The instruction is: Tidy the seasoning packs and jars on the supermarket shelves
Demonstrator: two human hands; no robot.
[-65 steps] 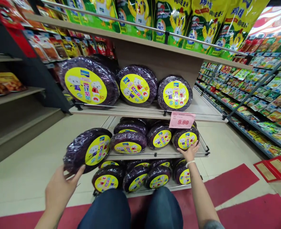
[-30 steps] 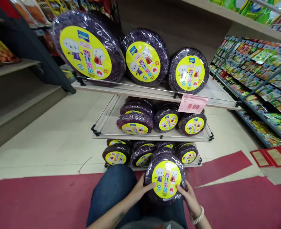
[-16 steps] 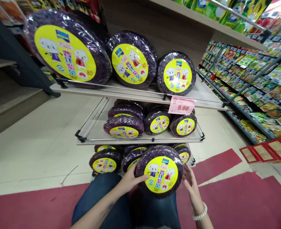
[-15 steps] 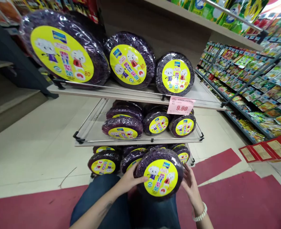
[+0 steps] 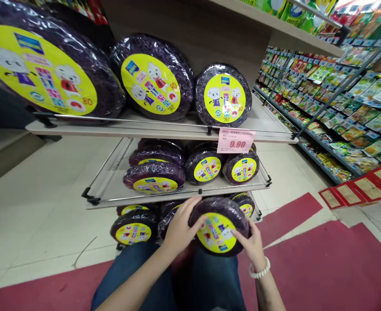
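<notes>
Between my two hands is a round, dark purple dried seaweed pack (image 5: 217,233) in clear wrap, its yellow label facing me and upside down. My left hand (image 5: 183,226) grips its left edge, thumb on the label and fingers behind. On the right edge my right hand (image 5: 252,242) closes, thumb over the front; its other fingers are partly hidden. The pack is above my knees, before the lowest shelf, where more seaweed packs (image 5: 134,229) stand. Other packs (image 5: 207,169) rest on the middle shelf, and three large ones, such as the right one (image 5: 224,97), on the upper shelf.
Thin metal rails edge the middle shelf (image 5: 174,198) and the upper shelf (image 5: 128,128). A pink price tag (image 5: 236,141) hangs from the upper one. To the right stands a rack of small packets (image 5: 349,108). Red mats (image 5: 333,263) lie on the tiled floor.
The seaweed pack has been turned so its label is now upside down. My left hand has shifted up its edge, and the right has closed onto the front. The view has moved nearer the shelves.
</notes>
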